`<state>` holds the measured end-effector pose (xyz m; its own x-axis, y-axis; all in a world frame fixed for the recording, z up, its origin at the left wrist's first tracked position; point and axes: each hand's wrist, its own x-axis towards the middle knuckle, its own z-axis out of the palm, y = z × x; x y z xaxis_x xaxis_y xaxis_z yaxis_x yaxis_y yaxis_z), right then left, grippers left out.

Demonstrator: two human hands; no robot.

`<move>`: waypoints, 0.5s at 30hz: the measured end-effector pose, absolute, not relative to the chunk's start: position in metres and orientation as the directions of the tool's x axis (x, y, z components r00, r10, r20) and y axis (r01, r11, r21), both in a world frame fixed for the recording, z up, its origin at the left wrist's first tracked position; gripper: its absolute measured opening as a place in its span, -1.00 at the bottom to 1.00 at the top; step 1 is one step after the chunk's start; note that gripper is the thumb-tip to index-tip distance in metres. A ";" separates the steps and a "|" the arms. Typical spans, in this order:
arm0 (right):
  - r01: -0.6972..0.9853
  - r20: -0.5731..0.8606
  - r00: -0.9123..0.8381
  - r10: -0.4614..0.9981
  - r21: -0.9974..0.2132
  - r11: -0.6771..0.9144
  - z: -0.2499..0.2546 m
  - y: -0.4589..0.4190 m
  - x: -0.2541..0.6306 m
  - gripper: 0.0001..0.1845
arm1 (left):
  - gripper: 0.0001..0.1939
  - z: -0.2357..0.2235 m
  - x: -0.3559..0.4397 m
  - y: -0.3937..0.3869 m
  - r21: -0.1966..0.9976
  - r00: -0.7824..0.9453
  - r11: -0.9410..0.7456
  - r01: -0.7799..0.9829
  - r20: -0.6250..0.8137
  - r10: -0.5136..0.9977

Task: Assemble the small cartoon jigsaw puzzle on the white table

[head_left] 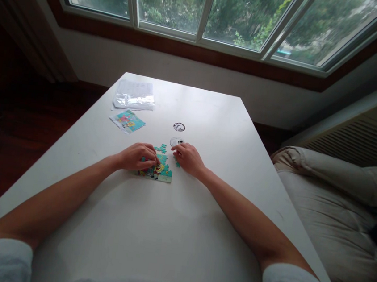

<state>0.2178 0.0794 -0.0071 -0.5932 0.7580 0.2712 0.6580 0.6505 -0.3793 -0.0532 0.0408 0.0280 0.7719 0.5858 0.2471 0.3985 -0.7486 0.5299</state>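
A partly assembled jigsaw puzzle (166, 177) in green, yellow and pink lies on the white table. My left hand (138, 157) rests over its left part, fingers curled and tips together at the picture; whatever they pinch is hidden. Just to the right, my right hand (189, 159) hovers low with bent fingers, index and thumb slightly apart. Under its fingertips are loose puzzle pieces (177, 162), partly covered by the hand. Several more loose pieces (161, 148) lie behind the puzzle's upper edge.
A small picture sheet (128, 121) with a similar cartoon lies at the back left, in front of clear plastic packaging (135, 95). Two round disc-like items (179, 127) sit or show on the tabletop beyond my right hand. A beige cushioned seat (316, 208) stands at the right.
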 end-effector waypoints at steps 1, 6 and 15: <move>0.662 0.267 -0.606 0.749 -0.353 0.661 -0.006 0.081 0.216 -0.75 | -0.77 0.028 -0.054 0.041 0.530 0.769 -0.747 0.401 0.248 0.589; 0.682 0.207 -0.657 0.725 -0.248 0.688 0.000 0.089 0.204 -0.59 | -0.77 0.029 -0.054 0.040 0.518 0.773 -0.760 0.392 0.263 0.577; 0.691 0.184 -0.666 0.723 -0.215 0.690 0.001 0.099 0.191 -0.66 | -0.78 0.027 -0.053 0.040 0.520 0.769 -0.760 0.391 0.270 0.580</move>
